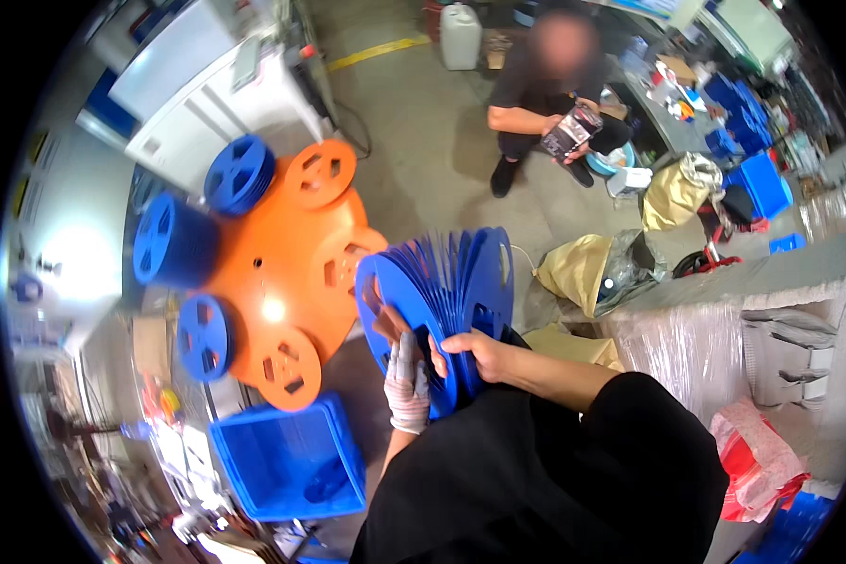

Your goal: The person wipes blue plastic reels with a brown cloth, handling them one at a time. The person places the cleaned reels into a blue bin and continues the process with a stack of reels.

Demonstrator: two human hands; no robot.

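A thick stack of blue plastic reel discs [414, 273] with cut-out windows is held upright in front of my body. Its thin discs fan apart along the top. My left hand [407, 387], in a pale striped glove with grey fingers, presses its straightened fingers against the left outer disc. At the near edge of the stack, my bare right hand [475, 355] is closed round some of the discs. The undersides of both hands and the lower part of the stack are hidden.
Left of the stack stands an orange round table [291, 263] with orange discs [321, 174] and blue disc stacks [174, 240]. Below it is a blue bin [287, 461]. Ahead, a crouching person [545, 113] holds a dark object. Yellow sacks [573, 268] lie right, beside a wrapped ledge [677, 348].
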